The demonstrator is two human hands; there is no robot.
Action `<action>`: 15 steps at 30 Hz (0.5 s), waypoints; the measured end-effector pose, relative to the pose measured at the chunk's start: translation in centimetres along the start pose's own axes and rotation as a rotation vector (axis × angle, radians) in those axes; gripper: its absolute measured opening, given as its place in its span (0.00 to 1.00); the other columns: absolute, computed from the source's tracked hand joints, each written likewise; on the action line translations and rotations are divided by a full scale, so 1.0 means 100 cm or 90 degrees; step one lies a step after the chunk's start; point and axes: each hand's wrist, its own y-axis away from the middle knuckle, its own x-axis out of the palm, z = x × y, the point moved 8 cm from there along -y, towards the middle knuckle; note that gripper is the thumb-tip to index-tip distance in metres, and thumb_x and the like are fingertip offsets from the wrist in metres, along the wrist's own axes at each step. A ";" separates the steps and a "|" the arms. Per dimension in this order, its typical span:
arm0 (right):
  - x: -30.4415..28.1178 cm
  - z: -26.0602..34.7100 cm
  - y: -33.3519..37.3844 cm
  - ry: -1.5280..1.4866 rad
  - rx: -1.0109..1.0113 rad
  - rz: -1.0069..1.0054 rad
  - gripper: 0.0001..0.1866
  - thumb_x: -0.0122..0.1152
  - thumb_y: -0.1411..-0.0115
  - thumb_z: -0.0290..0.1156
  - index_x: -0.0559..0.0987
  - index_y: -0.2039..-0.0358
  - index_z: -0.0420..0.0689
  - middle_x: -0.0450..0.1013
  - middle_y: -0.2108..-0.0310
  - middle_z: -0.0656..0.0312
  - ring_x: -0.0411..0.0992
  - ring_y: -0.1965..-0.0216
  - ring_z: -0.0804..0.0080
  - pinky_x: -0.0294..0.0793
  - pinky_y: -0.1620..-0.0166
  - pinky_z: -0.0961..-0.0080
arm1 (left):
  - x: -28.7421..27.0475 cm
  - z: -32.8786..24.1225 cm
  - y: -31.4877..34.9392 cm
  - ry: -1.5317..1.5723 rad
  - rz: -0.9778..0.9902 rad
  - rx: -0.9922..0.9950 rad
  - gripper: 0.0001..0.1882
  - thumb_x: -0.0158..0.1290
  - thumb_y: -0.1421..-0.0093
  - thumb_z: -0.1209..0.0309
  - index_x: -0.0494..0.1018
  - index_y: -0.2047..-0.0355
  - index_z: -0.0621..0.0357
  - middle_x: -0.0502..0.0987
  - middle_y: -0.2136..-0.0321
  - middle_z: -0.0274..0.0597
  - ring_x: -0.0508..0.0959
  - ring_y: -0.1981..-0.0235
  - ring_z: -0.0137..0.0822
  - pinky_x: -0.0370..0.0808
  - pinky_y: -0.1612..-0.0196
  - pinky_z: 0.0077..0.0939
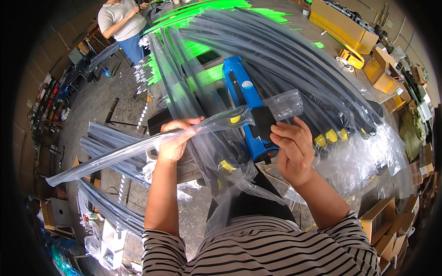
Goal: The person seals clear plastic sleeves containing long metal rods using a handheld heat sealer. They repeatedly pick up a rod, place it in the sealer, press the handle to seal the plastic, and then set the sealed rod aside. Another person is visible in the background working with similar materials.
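Note:
My left hand (174, 140) is closed around a long grey tube (115, 156) inside a clear plastic sleeve. The tube slants from lower left up to the centre, and a yellow piece (235, 119) shows at its right end. Beyond that end, the loose sleeve (287, 103) lies across a blue impulse bag sealer (248, 89), passing by its black press handle (264, 123). The fingers of my right hand (293, 149) are on the handle's right edge, thumb side nearest me. The handle hides part of the sleeve crossing the sealer.
Many sleeved grey tubes (294, 60) fan out behind the sealer, over bright green strips (212, 76). More tubes (117, 133) lie at the left. Loose plastic film (350, 161) bunches at the right. Cardboard boxes (343, 25) line the right side. Another person (124, 23) stands far left.

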 end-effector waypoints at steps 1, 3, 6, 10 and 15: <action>0.000 0.000 0.001 -0.002 0.000 -0.003 0.07 0.53 0.59 0.17 0.75 0.76 0.39 0.72 0.69 0.61 0.71 0.66 0.65 0.64 0.54 0.63 | 0.000 0.000 0.000 0.000 0.001 0.001 0.05 0.54 0.55 0.84 0.69 0.78 0.64 0.73 0.66 0.50 0.71 0.58 0.48 0.66 0.52 0.42; -0.001 0.000 0.001 -0.006 0.001 -0.010 0.08 0.52 0.59 0.17 0.75 0.76 0.39 0.72 0.69 0.61 0.71 0.66 0.65 0.64 0.54 0.63 | 0.000 0.000 0.000 0.004 -0.004 -0.001 0.05 0.53 0.55 0.84 0.70 0.78 0.64 0.73 0.66 0.50 0.71 0.58 0.49 0.67 0.53 0.41; -0.001 -0.001 0.002 -0.018 0.004 -0.011 0.10 0.51 0.60 0.16 0.75 0.74 0.39 0.71 0.68 0.60 0.71 0.65 0.64 0.64 0.54 0.63 | 0.000 0.002 0.001 0.012 -0.019 -0.012 0.05 0.54 0.55 0.84 0.70 0.78 0.64 0.73 0.66 0.50 0.71 0.58 0.49 0.68 0.53 0.40; -0.008 0.005 -0.003 -0.010 0.026 0.032 0.16 0.48 0.61 0.14 0.74 0.68 0.39 0.70 0.62 0.57 0.69 0.61 0.61 0.61 0.52 0.61 | 0.002 -0.002 0.003 0.011 -0.046 -0.023 0.03 0.53 0.55 0.83 0.70 0.80 0.66 0.73 0.66 0.54 0.72 0.58 0.47 0.69 0.55 0.35; -0.049 0.014 -0.007 0.003 0.053 -0.074 0.20 0.46 0.61 0.13 0.73 0.64 0.38 0.68 0.59 0.53 0.68 0.57 0.55 0.58 0.50 0.60 | -0.003 -0.036 0.027 -0.011 -0.050 0.025 0.04 0.53 0.55 0.83 0.69 0.79 0.66 0.73 0.66 0.53 0.71 0.59 0.48 0.70 0.55 0.36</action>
